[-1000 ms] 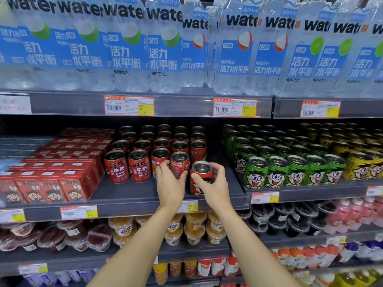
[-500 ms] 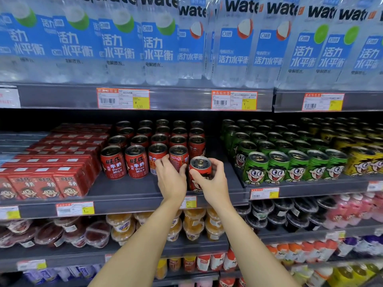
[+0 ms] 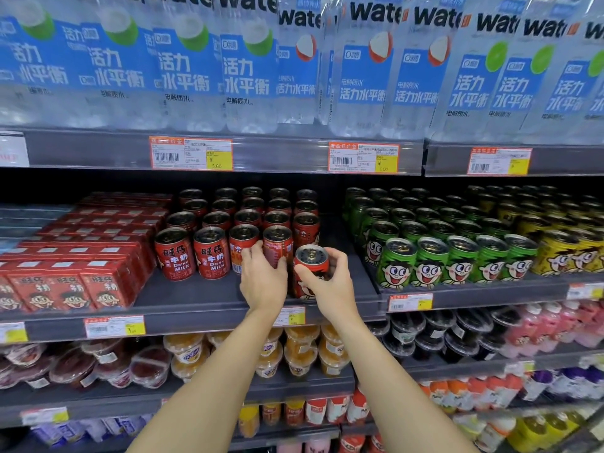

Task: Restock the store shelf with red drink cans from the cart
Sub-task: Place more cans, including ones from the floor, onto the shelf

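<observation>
Head cam, R hand (image 3: 330,282) fingers (image 3: 340,259) round red can (image 3: 310,266), shelf (image 3: 196,299) front

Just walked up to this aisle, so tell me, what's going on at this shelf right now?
A person is stocking red drink cans on the middle shelf. The right hand grips a red can at the front right end of the red can block. The left hand holds the neighbouring front-row can. Red cartons sit to the left, green cans to the right.
</observation>
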`<action>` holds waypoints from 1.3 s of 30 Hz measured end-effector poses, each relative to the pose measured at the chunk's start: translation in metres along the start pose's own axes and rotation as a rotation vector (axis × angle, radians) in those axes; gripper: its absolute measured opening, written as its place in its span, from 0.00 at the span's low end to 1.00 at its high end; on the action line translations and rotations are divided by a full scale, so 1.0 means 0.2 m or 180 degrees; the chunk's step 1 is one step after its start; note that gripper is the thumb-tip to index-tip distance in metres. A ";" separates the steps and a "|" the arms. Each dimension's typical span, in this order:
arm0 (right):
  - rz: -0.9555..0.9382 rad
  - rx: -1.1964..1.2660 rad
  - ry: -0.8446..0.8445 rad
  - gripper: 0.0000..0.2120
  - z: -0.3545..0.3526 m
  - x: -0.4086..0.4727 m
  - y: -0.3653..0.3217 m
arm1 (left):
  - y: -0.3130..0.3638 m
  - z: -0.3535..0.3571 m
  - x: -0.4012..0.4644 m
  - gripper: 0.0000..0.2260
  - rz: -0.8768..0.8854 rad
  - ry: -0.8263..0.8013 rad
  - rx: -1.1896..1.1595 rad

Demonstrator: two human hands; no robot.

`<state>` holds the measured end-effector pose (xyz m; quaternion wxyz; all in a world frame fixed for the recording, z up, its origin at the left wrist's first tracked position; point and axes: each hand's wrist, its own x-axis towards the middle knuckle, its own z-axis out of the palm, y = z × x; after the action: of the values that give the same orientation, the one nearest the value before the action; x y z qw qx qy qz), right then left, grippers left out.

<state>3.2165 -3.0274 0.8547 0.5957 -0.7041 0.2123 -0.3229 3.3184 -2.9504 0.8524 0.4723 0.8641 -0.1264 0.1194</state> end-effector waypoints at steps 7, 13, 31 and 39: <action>0.0047 -0.0041 0.0017 0.27 0.00 0.01 0.01 | -0.21 -0.15 0.01 0.20 0.0936 -0.0318 0.1299; 0.0010 -0.0124 0.0024 0.27 0.00 0.01 0.01 | -0.42 -0.18 -0.02 0.19 0.1769 -0.0049 0.1662; -0.0188 -0.0824 0.0298 0.29 0.01 0.10 0.07 | -0.44 -0.19 -0.06 0.16 0.1732 0.0094 0.1434; -0.0142 -0.0890 0.0441 0.30 0.07 0.23 0.11 | -0.45 -0.18 -0.06 0.17 0.1795 0.0185 0.1396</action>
<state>3.2601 -3.0527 0.8410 0.4685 -0.7608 0.2800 -0.3511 3.3338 -2.8713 0.7971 0.2274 0.8723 -0.3178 0.2939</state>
